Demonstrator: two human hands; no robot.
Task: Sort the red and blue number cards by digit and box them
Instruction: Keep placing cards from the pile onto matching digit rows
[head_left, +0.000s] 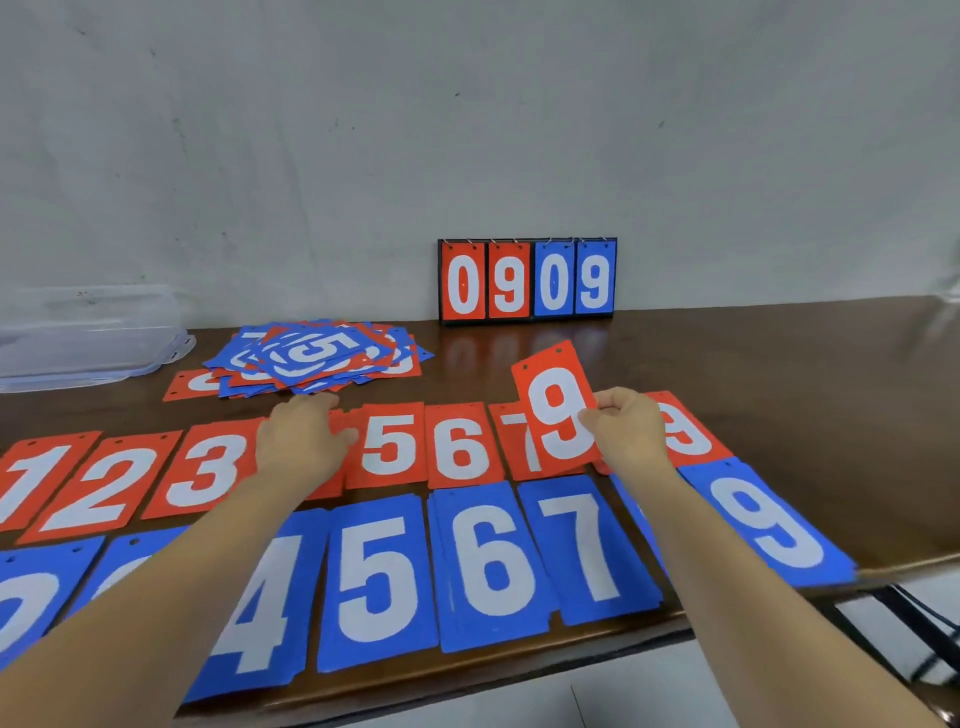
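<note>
— Grip: what does each hand hold?
— My right hand (628, 431) pinches a red 9 card (563, 410) by its right edge, thumb on its face. The card stands tilted above the red row (462, 447). My left hand (301, 441) lies palm down on that row, fingers straight, holding nothing, its fingertips at the near edge of the loose pile (317, 356).
— What is hidden?
— My left hand covers the card between red 3 (208, 467) and red 5 (389, 447), so its digit cannot be read. The held card hides most of red 7 (517, 441). My forearms cross the blue row (379, 577): between blue 7 (582, 545) and blue 9 (769, 519) only a sliver shows, and the cards left of blue 4 (260, 597) are covered or cut off. In the pile only the top blue 5 reads clearly.
— Background?
— Scoreboard (527, 280) reading 0909, upright at the wall. The clear plastic container (88, 353), far left, is blurred and cut by the edge of the view.
</note>
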